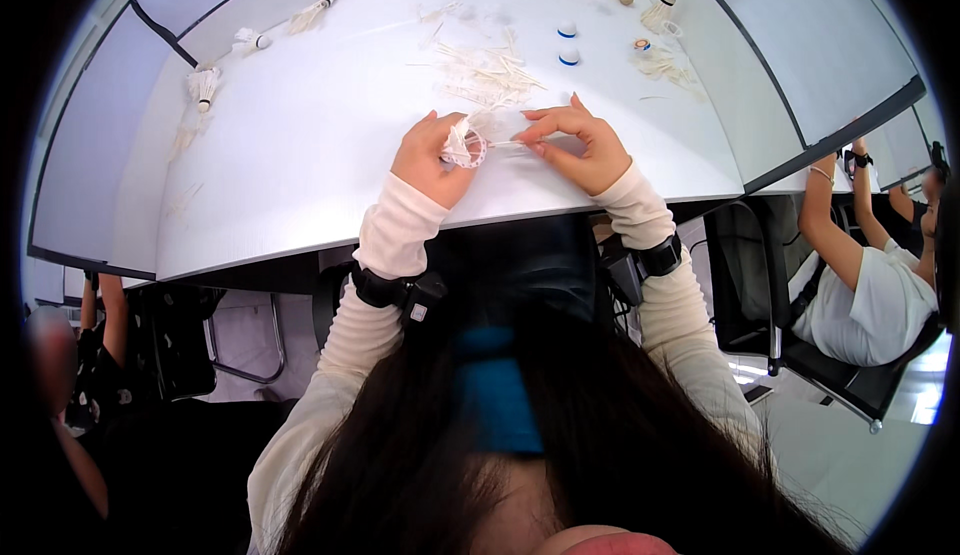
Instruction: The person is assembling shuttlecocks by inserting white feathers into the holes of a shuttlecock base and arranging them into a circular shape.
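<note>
Close to the table's near edge, my left hand [430, 160] is closed round a white shuttlecock skirt [463, 147], whose round, ring-like end faces up. To its right, my right hand [588, 152] pinches a thin white strip [506, 143] between thumb and fingertips. The strip reaches toward the skirt; whether it is joined to it is too small to tell. Just beyond both hands lies a loose pile of thin white strips [490, 75], like feather shafts. Two white caps with blue bands, a farther cap [568, 30] and a nearer cap [570, 58], sit right of the pile.
Low partitions enclose the white table [300, 145]. Along the left wall lie a shuttlecock [204, 87] and others. At the back right are another shuttlecock [660, 12] and scattered strips [665, 65]. A person [865, 285] sits at the right; another is partly visible at the left.
</note>
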`<move>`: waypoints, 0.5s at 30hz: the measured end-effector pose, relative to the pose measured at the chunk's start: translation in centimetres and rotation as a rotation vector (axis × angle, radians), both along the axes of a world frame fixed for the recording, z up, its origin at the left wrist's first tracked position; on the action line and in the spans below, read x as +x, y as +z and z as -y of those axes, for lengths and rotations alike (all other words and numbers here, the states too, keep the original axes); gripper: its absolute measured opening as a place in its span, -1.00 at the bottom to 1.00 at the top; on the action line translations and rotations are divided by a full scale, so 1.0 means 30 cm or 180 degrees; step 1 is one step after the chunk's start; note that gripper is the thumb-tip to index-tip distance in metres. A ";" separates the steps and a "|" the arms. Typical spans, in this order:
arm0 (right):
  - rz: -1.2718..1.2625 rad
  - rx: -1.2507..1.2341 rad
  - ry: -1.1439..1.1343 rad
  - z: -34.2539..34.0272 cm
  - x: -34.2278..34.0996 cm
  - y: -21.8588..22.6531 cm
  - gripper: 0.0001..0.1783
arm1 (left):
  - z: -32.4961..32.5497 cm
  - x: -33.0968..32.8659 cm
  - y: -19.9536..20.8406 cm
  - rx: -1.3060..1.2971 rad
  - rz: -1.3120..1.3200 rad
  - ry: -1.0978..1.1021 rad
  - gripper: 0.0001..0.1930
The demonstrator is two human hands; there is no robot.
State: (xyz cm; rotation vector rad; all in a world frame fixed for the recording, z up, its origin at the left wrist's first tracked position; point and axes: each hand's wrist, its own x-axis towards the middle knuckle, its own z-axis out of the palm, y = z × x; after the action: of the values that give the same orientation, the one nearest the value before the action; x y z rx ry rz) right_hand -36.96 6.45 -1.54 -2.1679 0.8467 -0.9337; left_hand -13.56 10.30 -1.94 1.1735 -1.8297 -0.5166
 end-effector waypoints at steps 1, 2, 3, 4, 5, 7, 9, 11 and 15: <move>0.0098 0.0147 -0.0056 -0.005 0.003 0.005 -0.76 | 0.003 0.002 -0.002 -0.0031 0.0017 -0.0130 -0.81; 0.0197 0.0293 -0.0112 -0.006 0.006 0.009 -0.75 | 0.005 0.001 -0.001 -0.0034 0.0015 -0.0125 -0.81; 0.0195 0.0289 -0.0106 -0.002 0.009 0.012 -0.75 | 0.007 -0.003 0.000 0.0016 -0.0147 -0.0160 -0.81; 0.0350 0.0369 -0.0045 0.000 0.009 0.011 -0.67 | 0.005 -0.010 0.001 0.0075 -0.0309 -0.0201 -0.80; 0.0505 0.0447 0.0015 0.000 0.009 0.011 -0.58 | -0.002 -0.017 0.007 0.0080 -0.0310 -0.0202 -0.80; 0.0492 0.0413 0.0035 -0.007 0.007 0.013 -0.55 | -0.022 -0.029 0.030 0.0430 -0.0267 -0.0108 -0.78; 0.0481 0.0362 0.0046 -0.012 0.004 0.024 -0.52 | -0.025 -0.034 0.040 0.0405 -0.0267 -0.0135 -0.77; 0.0363 0.0317 -0.0004 -0.017 0.006 0.035 -0.49 | -0.027 -0.034 0.045 0.0382 -0.0264 -0.0164 -0.75; 0.0508 0.0431 0.0055 -0.011 0.003 0.027 -0.47 | -0.021 -0.036 0.037 0.0392 -0.0221 -0.0209 -0.77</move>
State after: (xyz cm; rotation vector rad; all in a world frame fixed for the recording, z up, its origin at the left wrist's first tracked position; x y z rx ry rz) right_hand -36.87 6.77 -0.74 -1.9542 0.7892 -0.9968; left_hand -14.62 10.92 -0.83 1.1651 -1.8027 -0.7079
